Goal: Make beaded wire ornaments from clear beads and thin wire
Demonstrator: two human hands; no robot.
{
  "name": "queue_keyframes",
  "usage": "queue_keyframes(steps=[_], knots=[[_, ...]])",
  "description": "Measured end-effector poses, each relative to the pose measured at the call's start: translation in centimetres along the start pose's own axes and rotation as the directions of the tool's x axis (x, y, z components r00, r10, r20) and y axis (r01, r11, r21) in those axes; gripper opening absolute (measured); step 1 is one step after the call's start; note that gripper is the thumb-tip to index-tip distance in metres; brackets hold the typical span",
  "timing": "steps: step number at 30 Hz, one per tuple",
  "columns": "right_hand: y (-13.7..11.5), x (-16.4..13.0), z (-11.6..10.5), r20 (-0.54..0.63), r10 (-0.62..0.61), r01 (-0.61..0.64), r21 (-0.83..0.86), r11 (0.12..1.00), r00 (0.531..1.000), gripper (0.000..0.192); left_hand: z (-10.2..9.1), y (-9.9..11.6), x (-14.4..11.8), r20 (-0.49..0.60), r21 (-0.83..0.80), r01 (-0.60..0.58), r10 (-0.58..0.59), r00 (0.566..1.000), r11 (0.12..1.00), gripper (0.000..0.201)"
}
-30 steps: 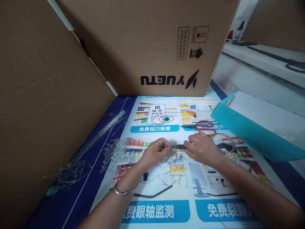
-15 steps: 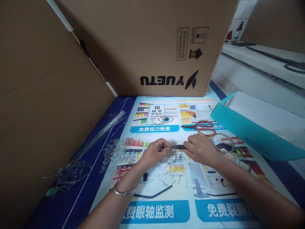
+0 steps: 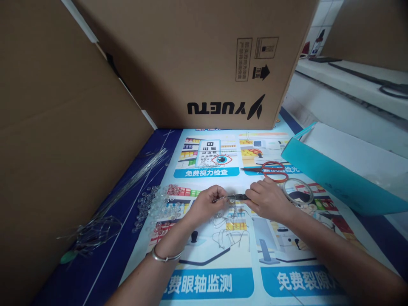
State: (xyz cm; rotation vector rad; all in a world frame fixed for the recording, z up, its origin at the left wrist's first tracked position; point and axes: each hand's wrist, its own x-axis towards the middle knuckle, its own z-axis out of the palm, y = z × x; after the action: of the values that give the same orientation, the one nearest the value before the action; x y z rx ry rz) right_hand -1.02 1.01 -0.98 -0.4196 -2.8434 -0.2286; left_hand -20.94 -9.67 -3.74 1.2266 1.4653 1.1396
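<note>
Metal wire [image 3: 219,198] pinched by left hand [image 3: 207,203] (right hand [image 3: 267,199] grips pliers [image 3: 240,196]).

Brown cardboard box [image 3: 197,63] with black logo print and black arrow mark. Second plain brown cardboard panel [image 3: 60,140] on left. Printed poster mat [image 3: 223,255]: light blue and white panels, blue banners with white characters, cartoon shop scenes in yellow, red, green; dark navy border with thin white lines. Scissors [image 3: 270,168] with red handles, dark blades. Teal folder [image 3: 334,180], white sheet over it. Clear beads [image 3: 159,206], some pinkish. Silver wires [image 3: 134,178] and silver wire pieces [image 3: 229,231]. Silver bangle [image 3: 165,256] on left wrist. Dark pliers [image 3: 239,196] in right hand [image 3: 269,199]. Clear tape roll [image 3: 298,190]. Small green bit [image 3: 65,257] by wire tangle.
</note>
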Motion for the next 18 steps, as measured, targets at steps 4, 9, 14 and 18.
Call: queue_keyframes(steps=[4, 9, 14, 18], knots=[[-0.12, -0.01, -0.02, 0.008, 0.011, -0.011, 0.006, 1.000, 1.000, 0.027, -0.02, -0.02, 0.04, 0.000, 0.005, -0.002, 0.002, 1.000, 1.000, 0.010], [-0.12, 0.01, 0.14, 0.023, 0.014, -0.014, 0.005, 1.000, 1.000, 0.027, 0.00, 0.03, -0.01, -0.002, 0.012, 0.005, -0.005, 1.000, 1.000, 0.010], [-0.18, -0.02, 0.25, 0.016, 0.026, -0.026, 0.008, 1.000, 1.000, 0.027, 0.01, -0.06, 0.00, -0.009, 0.002, 0.004, -0.004, 1.000, 1.000, 0.011], [-0.24, -0.05, 0.26, 0.024, 0.035, -0.035, 0.006, 0.999, 0.999, 0.027, 0.01, -0.10, 0.09, -0.002, -0.012, 0.005, -0.005, 1.000, 1.000, 0.011]])
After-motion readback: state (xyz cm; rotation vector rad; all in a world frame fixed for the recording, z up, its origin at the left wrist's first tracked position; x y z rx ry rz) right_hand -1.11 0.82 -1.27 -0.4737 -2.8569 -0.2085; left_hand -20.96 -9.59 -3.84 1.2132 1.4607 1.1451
